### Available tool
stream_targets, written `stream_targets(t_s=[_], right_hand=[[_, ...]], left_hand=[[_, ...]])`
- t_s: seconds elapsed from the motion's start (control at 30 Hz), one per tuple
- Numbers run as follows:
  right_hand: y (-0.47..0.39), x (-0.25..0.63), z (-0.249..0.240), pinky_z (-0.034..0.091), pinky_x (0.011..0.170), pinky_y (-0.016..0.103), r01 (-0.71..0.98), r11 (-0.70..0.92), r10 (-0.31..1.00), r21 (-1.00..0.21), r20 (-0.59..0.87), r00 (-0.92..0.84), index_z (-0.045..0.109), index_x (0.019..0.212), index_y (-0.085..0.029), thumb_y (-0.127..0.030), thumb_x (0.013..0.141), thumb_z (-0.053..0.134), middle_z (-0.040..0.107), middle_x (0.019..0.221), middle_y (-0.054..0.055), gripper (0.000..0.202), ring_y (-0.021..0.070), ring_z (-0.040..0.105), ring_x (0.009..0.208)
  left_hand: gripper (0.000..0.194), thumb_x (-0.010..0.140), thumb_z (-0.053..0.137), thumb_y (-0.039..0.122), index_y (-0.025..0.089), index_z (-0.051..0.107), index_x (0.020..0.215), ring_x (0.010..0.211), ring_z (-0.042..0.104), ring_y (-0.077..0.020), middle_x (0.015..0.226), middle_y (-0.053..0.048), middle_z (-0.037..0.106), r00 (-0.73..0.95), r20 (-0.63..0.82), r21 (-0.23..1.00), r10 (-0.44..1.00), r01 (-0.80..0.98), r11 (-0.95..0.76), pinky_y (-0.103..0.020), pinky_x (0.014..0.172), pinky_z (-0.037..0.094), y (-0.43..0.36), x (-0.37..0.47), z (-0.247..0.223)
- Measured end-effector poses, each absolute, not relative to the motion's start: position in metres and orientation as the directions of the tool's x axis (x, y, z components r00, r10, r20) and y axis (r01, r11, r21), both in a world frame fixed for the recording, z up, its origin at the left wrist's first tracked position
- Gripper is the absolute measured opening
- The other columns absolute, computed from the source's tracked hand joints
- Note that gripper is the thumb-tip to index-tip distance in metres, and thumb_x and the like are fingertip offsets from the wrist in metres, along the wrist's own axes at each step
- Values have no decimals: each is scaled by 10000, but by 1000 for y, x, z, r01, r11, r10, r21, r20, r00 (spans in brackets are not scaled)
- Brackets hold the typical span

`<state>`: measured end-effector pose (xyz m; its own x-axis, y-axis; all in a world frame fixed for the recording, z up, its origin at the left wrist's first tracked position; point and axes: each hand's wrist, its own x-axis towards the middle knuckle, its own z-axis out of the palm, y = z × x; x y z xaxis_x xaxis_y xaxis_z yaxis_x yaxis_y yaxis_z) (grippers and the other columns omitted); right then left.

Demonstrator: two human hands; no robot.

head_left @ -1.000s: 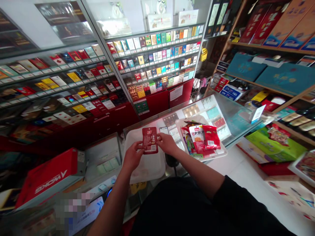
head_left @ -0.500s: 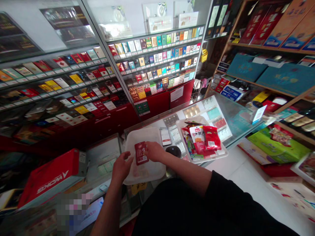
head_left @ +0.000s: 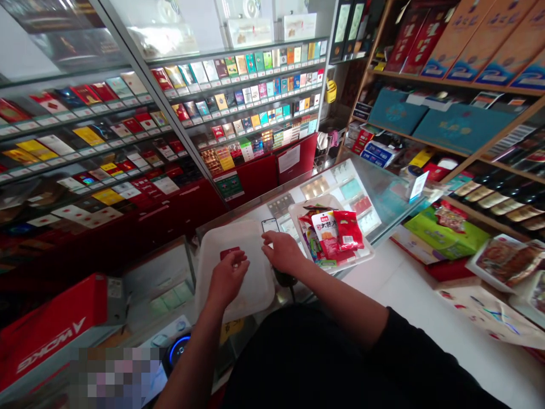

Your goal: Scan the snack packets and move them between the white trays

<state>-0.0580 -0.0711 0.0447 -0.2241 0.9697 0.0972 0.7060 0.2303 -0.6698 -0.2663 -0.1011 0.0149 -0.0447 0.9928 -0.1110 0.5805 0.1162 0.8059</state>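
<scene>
My left hand (head_left: 227, 279) is over the white plastic tub (head_left: 255, 292), fingers bent round a small dark red snack packet (head_left: 228, 251). Most of the packet is hidden behind those fingers. My right hand (head_left: 284, 254) hovers at the tub's right rim with nothing in it, thumb and fingers apart. Just beyond its fingertips lies a phone (head_left: 269, 225) with a lit screen. A black computer mouse (head_left: 284, 278) is partly covered by my right wrist. To the right, a second white tub (head_left: 367, 254) holds several snack bags, among them a red bag (head_left: 349, 230).
Both tubs stand on a glass counter (head_left: 370, 176). Shelves of cigarette packs (head_left: 255, 94) rise behind it. At the left is a red box (head_left: 55, 326); at the right, a green box (head_left: 447, 230) and a wooden shelf (head_left: 451, 156) with cartons and bottles.
The red packet has passed from my right hand to my left. My right hand has drawn back towards the tub's right rim and opened. The camera view has shifted right.
</scene>
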Motion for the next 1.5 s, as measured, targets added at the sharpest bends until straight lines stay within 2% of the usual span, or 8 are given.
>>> stream_targets(t_s=[0.2,0.3,0.53,0.77,0.9,1.03,1.2,1.5], right_hand=[[-69,4,35,488,952,341,752,83,990,-654,140,12,707,1189,-187,-233,919,612,778,1050,63,289,237,704,1011],[-70,38,20,507,916,346,786,-23,977,-618,151,148,723,1165,-190,-259,911,607,772,1060,81,288,244,703,979],[-82,114,-19,454,1051,433,851,-175,876,-495,317,364,687,1198,-107,-277,858,589,717,1155,168,392,311,629,1115],[-90,161,-31,419,1072,437,768,-460,807,-446,151,571,578,1381,-93,-329,883,583,668,1274,200,551,335,574,1239],[-87,172,-38,432,1048,430,727,-531,792,-435,48,608,538,1448,-109,-295,915,550,667,1286,206,564,324,595,1241],[-85,179,-47,453,1026,421,711,-508,783,-486,84,617,623,1351,-122,-293,873,582,709,1219,175,509,319,617,1189],[-85,182,-48,481,1004,430,680,-384,760,-624,204,617,694,1219,-133,-254,780,628,764,1076,133,460,309,662,1076],[-87,167,-22,552,760,351,371,-270,781,-888,24,624,748,1088,-175,-329,749,660,779,905,71,382,226,710,798]], left_hand=[[291,874,654,372,225,722,1115,1068,720,-273,1135,-78,779,123,-10,765,992,640,-71,-423,989,524,-84,-215,33],[251,861,664,297,220,715,1095,1041,726,-258,1108,-78,782,195,12,805,981,580,-125,-407,973,528,-76,-183,44],[296,819,701,243,218,684,1113,965,741,-241,1054,-78,786,356,-11,884,935,440,-157,-380,903,552,-54,-114,31],[299,760,695,152,193,660,1054,978,727,-205,1084,-85,773,504,-176,974,845,214,75,-292,834,552,-41,-44,-4],[219,705,736,134,193,644,895,831,694,-165,911,-34,761,544,-305,951,781,137,277,-251,744,531,-40,-12,-10],[212,662,787,174,190,591,742,612,599,-123,660,31,646,540,-374,908,754,49,416,-235,616,481,-37,12,-10],[277,614,858,211,177,592,684,536,566,-109,564,32,585,501,-465,843,730,0,538,-242,584,474,-36,28,-11],[243,655,867,320,183,675,712,551,603,-148,589,-12,662,408,-429,867,806,-66,495,-272,578,477,-29,15,-16]])
